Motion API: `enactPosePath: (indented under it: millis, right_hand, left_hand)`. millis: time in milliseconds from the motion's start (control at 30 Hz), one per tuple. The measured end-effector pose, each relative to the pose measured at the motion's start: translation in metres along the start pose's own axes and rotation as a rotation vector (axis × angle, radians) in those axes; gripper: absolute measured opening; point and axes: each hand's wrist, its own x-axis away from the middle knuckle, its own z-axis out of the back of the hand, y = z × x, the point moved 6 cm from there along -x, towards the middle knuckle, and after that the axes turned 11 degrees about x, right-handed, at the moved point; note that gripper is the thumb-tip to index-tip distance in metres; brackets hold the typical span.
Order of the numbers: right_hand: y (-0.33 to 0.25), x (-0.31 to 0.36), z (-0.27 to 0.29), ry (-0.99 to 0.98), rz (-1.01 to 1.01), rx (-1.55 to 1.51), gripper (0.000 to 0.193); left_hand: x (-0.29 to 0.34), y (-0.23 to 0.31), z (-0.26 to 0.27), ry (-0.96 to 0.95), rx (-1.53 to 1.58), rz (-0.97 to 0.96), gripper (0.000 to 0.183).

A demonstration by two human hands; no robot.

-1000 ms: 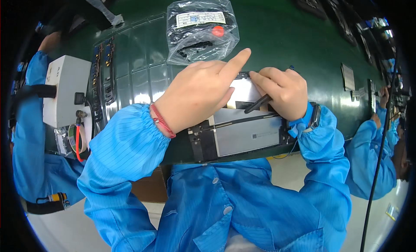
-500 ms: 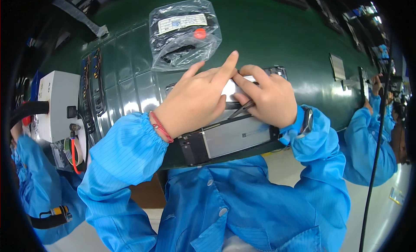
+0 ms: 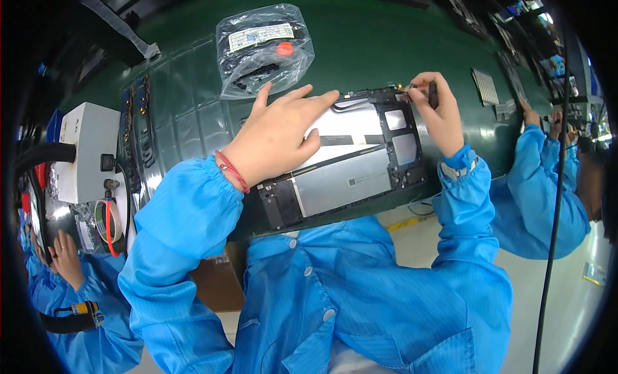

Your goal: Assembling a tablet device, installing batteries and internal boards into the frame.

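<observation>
An opened tablet-like device [image 3: 347, 188] lies tilted in front of me, a black frame with silvery plates inside. My left hand [image 3: 278, 137] rests over its left part with the fingers spread, hiding that portion. A black cable [image 3: 353, 104] runs along the far edge, near my left index fingertip. At the far right corner, my right hand [image 3: 439, 110] is closed round a dark slim tool [image 3: 433, 95], which looks like tweezers. The right fingertips are at the corner of the frame; the tool's tip cannot be made out.
A clear plastic bag [image 3: 264, 49] with black parts lies beyond the device. To the left stand a white box [image 3: 87, 152] with a black hose and strips of circuit boards [image 3: 135, 116]. A ribbed metallic block [image 3: 485, 86] lies right. Co-workers' hands [image 3: 66, 258] show at both sides.
My right hand has moved from the device's middle to its far right corner, carrying the dark tool. My left hand has shifted slightly left and its fingers lie flatter, uncovering more silvery plate.
</observation>
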Motion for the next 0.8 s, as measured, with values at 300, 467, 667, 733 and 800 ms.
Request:
enactPosePath:
  millis: [300,467,667,733,800]
  right_hand:
    - [-0.007,0.006,-0.006,0.051,0.046,0.265,0.018]
    - [-0.021,0.014,-0.006,0.195,0.308,0.603,0.023]
    - [-0.026,0.019,-0.011,0.232,0.484,0.783,0.021]
    - [-0.026,0.02,-0.01,0.225,0.488,0.786,0.021]
    - [-0.026,0.021,-0.01,0.221,0.494,0.786,0.021]
  left_hand:
    - [0.006,0.007,-0.003,0.091,-0.269,-0.162,0.036]
    - [-0.002,0.015,0.001,0.035,-0.394,-0.211,0.039]
    - [-0.015,0.035,0.002,0.005,-0.588,-0.419,0.026]
    - [-0.021,0.043,-0.006,-0.157,-0.575,-0.506,0.015]
    - [-0.03,0.05,-0.007,-0.18,-0.571,-0.517,0.012]
